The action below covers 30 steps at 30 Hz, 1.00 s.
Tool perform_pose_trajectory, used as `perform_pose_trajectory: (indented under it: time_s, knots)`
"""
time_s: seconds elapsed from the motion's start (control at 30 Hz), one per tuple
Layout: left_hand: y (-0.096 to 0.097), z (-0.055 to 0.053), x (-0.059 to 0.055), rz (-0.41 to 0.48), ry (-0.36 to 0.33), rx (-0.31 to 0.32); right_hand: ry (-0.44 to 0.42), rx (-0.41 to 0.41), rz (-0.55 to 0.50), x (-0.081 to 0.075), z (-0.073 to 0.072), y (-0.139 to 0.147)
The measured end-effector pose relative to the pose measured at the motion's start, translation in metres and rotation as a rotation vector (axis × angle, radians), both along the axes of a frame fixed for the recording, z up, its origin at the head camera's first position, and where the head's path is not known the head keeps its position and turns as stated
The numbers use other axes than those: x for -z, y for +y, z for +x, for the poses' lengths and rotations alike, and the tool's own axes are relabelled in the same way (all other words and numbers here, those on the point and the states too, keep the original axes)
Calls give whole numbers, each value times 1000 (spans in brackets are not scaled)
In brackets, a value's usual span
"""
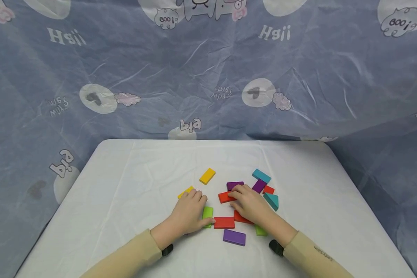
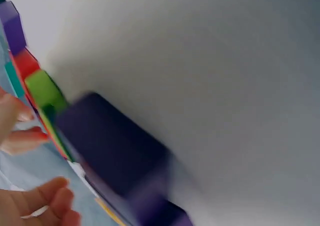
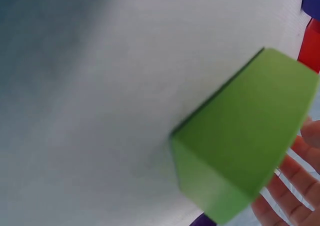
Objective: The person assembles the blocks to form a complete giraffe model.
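Note:
Coloured flat blocks lie on the white table. My left hand (image 1: 191, 212) hovers low over the left side, its thumb tip at the left end of a red block (image 1: 224, 222) and across a lime green block (image 1: 207, 217). Just beyond its fingers is a yellow block (image 1: 186, 192). My right hand (image 1: 248, 202) reaches over the cluster, fingertips at the right end of another red block (image 1: 225, 197). In the right wrist view its fingers (image 3: 295, 186) look loosely extended, behind a near green block (image 3: 245, 131). A dark purple block (image 2: 112, 143) fills the middle of the left wrist view.
A second yellow block (image 1: 207, 176) lies farther back. Around the right hand are purple blocks (image 1: 235, 185), a blue block (image 1: 261, 176) and a teal triangular block (image 1: 272, 201). A violet block (image 1: 234, 237) lies nearest me. Patterned cloth (image 1: 208, 77) hangs behind the table.

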<state>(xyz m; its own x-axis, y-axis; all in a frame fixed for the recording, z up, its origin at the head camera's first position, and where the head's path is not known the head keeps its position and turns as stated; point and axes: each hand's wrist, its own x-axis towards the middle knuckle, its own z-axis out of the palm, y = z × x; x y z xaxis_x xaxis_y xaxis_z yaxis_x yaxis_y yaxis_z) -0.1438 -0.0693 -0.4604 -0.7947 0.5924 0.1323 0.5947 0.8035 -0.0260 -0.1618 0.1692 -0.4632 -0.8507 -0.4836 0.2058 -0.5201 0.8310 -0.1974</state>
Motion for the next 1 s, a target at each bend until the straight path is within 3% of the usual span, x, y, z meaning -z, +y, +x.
perform_pose_trajectory:
  time_s: [0.13,0.3,0.63,0.73,1.0]
  knots:
    - [7,7,-1,-27,-19,-71,-17,-8,17,-1,-3,-2]
    - [13,12,1,-49,-96,-143,-66,15,18,-1,-8,-4]
    - [17,12,0,-21,-225,-162,-140,59,4,-2,-15,-5]
    - [19,11,0,5,-218,-151,-147,56,-12,-2,-16,-4]
    - [20,-6,-1,-12,-91,-54,-160,46,-19,-1,-16,-3]
